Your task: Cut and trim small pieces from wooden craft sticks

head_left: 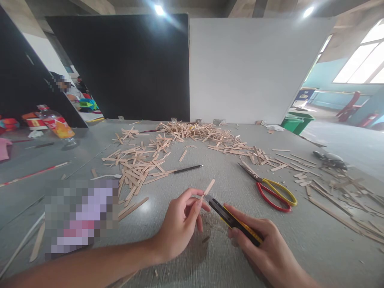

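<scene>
My left hand (180,224) pinches a short wooden stick (208,187) between thumb and fingers, holding it tilted up over the grey table (216,248). My right hand (270,252) grips a black and yellow utility knife (232,220), its blade end touching the lower end of the stick. Both hands hover low over the near middle of the table.
Red and yellow scissors (270,190) lie to the right of the hands. A black pencil (188,169) lies ahead. Heaps of cut wooden sticks (168,140) cover the far table, with more strips (339,196) at the right. A plastic bottle (55,125) stands far left.
</scene>
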A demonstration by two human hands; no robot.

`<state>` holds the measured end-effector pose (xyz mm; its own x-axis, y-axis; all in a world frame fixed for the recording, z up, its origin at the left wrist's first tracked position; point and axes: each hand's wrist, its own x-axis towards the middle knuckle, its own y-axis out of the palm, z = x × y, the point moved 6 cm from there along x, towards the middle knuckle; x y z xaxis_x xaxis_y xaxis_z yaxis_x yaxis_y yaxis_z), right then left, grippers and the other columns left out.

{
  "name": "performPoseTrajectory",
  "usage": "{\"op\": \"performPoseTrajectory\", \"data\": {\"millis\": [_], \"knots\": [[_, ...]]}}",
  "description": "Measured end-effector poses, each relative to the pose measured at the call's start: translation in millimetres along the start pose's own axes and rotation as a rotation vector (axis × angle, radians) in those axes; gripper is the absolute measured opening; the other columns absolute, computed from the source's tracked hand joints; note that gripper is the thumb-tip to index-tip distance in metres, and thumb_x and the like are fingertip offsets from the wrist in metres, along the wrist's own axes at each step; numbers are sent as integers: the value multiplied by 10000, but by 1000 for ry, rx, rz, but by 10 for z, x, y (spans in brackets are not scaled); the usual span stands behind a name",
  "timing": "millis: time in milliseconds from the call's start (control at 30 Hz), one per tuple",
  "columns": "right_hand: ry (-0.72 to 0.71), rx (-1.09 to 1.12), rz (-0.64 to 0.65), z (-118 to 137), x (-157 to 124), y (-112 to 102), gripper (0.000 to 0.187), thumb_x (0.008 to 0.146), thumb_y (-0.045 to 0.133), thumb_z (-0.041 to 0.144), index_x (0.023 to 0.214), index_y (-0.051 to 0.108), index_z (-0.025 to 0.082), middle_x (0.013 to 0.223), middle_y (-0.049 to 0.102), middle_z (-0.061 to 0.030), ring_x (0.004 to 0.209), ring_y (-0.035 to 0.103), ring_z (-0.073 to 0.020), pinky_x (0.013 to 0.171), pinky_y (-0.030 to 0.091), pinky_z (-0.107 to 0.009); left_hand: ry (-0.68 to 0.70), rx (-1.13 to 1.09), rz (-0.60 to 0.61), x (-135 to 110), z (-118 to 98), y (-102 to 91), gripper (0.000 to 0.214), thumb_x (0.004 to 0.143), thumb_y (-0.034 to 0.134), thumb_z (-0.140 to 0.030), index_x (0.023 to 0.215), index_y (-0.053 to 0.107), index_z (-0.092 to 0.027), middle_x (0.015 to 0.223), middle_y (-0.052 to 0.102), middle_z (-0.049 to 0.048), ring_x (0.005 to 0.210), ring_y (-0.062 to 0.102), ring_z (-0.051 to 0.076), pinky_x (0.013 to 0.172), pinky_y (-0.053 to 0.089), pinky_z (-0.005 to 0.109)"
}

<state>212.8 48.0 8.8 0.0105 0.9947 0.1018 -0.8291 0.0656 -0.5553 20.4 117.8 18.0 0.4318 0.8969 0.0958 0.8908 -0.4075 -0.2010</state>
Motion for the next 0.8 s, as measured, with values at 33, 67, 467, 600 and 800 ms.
{"op": "performPoseTrajectory", "data": {"millis": [33,67,467,600,800], "knots": [[-5,5,0,17,3,-5,508,923,557,464,1337,721,220,843,802,-86,688,697,-243,639,585,-370,-1,-2,-3,-1,3,-2,305,1066,475,-475,1176,552,-201,970,738,56,543,616,113,521,431,240],[-9,15,-8,31,4,-12,505,921,560,460,1332,725,216,855,808,-89,697,708,-246,637,591,-364,-1,-3,-5,-3,3,-2,308,1066,472,-480,1166,555,-200,970,738,57,543,615,113,519,428,239],[3,116,-9,31,-2,-6,555,995,532,426,1459,597,128,896,787,-92,713,702,-219,614,573,-296,-23,-6,-73,15,2,-47,307,1066,463,-475,1135,550,-188,882,693,22,507,572,98,497,412,235],[33,105,-87,-56,29,-38,567,1009,508,451,1478,563,136,959,789,-102,704,699,-209,647,590,-304,2,0,-44,-5,4,-38,277,1068,465,-463,1102,550,-201,776,612,-28,495,509,88,488,390,224],[-113,-161,-52,113,39,12,461,1028,447,348,1439,612,221,1205,701,-128,1004,713,-241,874,580,-366,29,-23,-30,-36,-34,-29,221,1065,490,-447,1105,517,-231,673,466,-75,536,417,93,476,340,190]]}}
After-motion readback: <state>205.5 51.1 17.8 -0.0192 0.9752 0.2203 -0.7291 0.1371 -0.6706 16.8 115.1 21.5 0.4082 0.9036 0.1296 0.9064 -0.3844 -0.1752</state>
